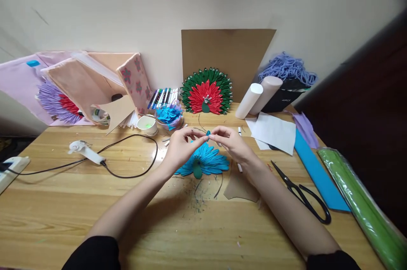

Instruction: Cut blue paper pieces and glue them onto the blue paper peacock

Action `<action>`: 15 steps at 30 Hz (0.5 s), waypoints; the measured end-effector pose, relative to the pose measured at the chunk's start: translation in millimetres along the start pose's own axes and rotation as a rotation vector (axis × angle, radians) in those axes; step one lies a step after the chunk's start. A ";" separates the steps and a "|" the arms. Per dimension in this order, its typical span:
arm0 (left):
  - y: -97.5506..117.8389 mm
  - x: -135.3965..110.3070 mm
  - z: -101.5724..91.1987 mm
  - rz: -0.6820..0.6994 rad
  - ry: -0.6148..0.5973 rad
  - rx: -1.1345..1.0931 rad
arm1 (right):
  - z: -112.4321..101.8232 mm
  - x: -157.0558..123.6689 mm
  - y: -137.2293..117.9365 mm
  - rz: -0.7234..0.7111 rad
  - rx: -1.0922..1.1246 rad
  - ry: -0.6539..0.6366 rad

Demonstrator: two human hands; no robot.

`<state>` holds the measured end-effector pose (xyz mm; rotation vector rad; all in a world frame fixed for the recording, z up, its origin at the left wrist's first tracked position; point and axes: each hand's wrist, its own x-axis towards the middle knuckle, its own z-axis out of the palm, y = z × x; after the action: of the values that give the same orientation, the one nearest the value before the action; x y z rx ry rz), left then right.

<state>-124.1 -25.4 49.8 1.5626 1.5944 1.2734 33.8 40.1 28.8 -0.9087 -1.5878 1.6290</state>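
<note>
My left grip [179, 145] and right grip [234, 143] meet at the centre of the view, the thumb and fingertips of each closed on a small teal piece [208, 133] held between them, near the far edge of a blue petalled fan [213, 162]. The fan lies on the worktop [152, 227], partly covered by my left grip; a dark green oval [197, 171] sits at its near edge, with dark specks scattered on the wood in front. To my right, black scissors [294, 187] lie beside a blue strip [321, 172], and past that a long green packet [359, 202]. To my left lies a white glue gun [87, 152]. At the back, a red-and-green fan [206, 96] stands before a brown board [229, 49], marker pens [163, 98] to its left
</note>
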 end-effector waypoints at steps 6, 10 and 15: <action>-0.2 3.6 -4.3 -0.009 -0.015 0.009 | -0.3 0.3 -3.2 -0.074 -0.128 -0.002; -1.3 3.4 -6.4 0.004 -0.021 0.052 | -2.5 -3.5 -8.7 -0.167 -0.238 0.026; -1.6 2.5 -2.8 0.079 -0.028 0.141 | -2.8 -9.1 -16.8 -0.317 -0.484 0.095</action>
<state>-127.7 -23.4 50.0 1.7374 1.6509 1.1960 40.9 34.3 45.7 -0.8959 -1.9823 0.9866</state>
